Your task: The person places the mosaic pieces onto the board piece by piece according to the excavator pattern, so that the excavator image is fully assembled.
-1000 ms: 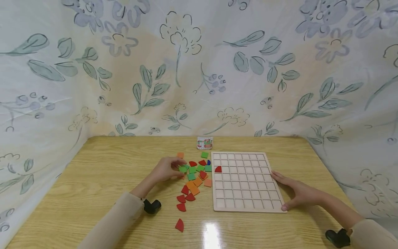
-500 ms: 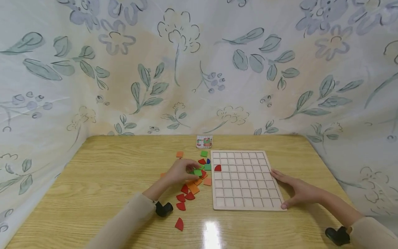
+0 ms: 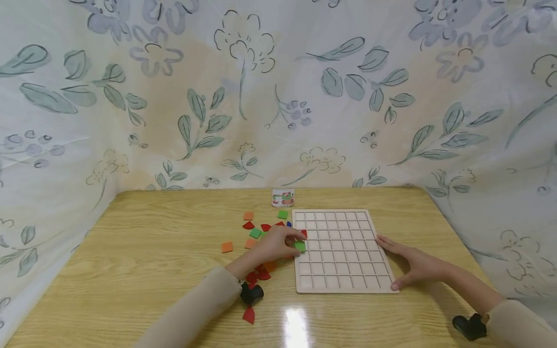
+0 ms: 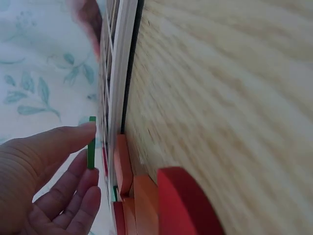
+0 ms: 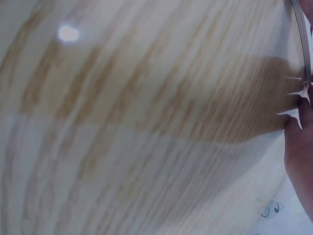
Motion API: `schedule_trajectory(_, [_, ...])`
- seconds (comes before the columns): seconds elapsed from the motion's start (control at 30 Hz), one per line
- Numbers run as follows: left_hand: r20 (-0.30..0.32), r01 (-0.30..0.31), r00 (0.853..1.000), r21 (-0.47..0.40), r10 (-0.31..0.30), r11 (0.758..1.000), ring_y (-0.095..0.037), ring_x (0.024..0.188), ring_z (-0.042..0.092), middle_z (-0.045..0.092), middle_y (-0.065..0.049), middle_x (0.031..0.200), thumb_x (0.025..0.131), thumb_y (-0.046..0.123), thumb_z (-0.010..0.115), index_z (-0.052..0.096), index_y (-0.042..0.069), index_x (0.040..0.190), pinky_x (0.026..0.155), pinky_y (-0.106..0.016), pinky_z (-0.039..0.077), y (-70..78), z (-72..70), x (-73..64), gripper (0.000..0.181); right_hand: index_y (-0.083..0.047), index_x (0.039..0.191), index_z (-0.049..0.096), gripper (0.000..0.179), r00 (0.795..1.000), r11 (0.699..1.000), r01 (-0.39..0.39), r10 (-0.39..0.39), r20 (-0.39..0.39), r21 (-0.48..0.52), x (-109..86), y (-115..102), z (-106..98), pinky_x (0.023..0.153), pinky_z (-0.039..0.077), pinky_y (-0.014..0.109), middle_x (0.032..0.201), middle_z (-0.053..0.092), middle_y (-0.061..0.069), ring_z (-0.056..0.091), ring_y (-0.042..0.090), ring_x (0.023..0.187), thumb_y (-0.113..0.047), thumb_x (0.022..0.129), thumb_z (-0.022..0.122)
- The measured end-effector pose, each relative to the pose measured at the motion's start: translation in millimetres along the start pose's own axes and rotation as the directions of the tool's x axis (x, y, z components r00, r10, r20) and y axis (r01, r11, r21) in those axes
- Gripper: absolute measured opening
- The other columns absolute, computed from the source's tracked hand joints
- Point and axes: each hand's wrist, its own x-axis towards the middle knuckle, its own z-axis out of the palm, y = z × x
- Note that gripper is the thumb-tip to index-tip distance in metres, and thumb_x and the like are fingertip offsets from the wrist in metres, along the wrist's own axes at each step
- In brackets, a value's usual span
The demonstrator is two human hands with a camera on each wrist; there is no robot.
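Observation:
My left hand [image 3: 275, 243] pinches a green square tile [image 3: 300, 246] over the left edge of the wooden grid board [image 3: 344, 244]. In the left wrist view that tile [image 4: 91, 152] stands edge-on between thumb and fingers, beside the board's edge. Just beyond it, a red quarter-circle tile [image 3: 304, 233] lies in a cell of the left column, partly hidden by the fingers. My right hand [image 3: 417, 266] rests at the board's right side with fingers spread, the thumb at the near corner. The right wrist view catches only part of this hand [image 5: 299, 152].
Orange, red and green tiles lie scattered left of the board, including an orange square [image 3: 227, 247] and a red quarter-circle [image 3: 249, 315]; the left hand covers several. A small printed pattern card [image 3: 283, 197] lies at the table's [image 3: 143, 251] far edge, before a floral cloth.
My left hand has moved right from among the loose tiles to the board, carrying the green tile. An orange tile now lies farther left. The right hand stays at the board's right side.

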Motion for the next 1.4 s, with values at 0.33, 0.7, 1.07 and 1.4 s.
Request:
schedule_trajectory(0.33, [0.003,-0.025,1.000,0.059,0.024,0.998,-0.012,0.081,0.054,0.068,0.003,0.093,0.076,0.010,0.075,0.069,0.010,0.102,0.070,-0.020,0.045,1.8,5.7,8.5,0.027,-0.004,0.142,0.033,0.109,0.995,0.991,-0.066,0.057,-0.077,-0.119,0.7,-2.4,0.0,0.092,0.008,-0.001,0.143,0.031,0.026,0.016,-0.001,0.131,-0.050,0.056,0.080])
schedule_trajectory(0.7, [0.013,-0.025,1.000,0.073,0.024,0.997,-0.013,0.081,0.056,0.068,0.002,0.095,0.076,0.009,0.074,0.069,0.010,0.103,0.071,-0.019,0.045,4.8,4.5,10.4,0.027,0.003,0.138,0.036,0.110,0.997,0.987,-0.023,0.010,-0.082,-0.159,5.0,-2.6,-2.6,0.093,0.007,0.000,0.140,0.035,0.025,0.029,0.026,0.132,-0.053,0.054,0.080])
schedule_trajectory(1.07, [0.022,-0.010,1.000,0.077,0.008,0.997,-0.014,0.081,0.057,0.068,0.002,0.093,0.077,0.009,0.073,0.068,0.011,0.104,0.070,-0.019,0.045,5.5,3.6,14.3,0.027,0.003,0.135,0.037,0.117,0.994,0.968,-0.107,0.096,-0.061,-0.226,11.8,-11.3,-4.7,0.095,0.035,0.052,0.138,0.037,0.022,0.036,0.042,0.125,-0.061,0.047,0.078])
schedule_trajectory(1.4, [0.043,-0.014,0.999,0.042,0.012,0.999,-0.013,0.083,0.060,0.067,0.001,0.089,0.080,0.006,0.071,0.068,0.008,0.104,0.071,-0.018,0.046,6.1,1.6,16.1,0.025,-0.001,0.139,0.034,0.116,0.989,0.985,-0.119,0.108,-0.097,-0.122,7.7,-7.5,-2.0,0.099,0.016,0.011,0.140,0.035,0.022,0.031,0.044,0.126,-0.052,0.048,0.084])
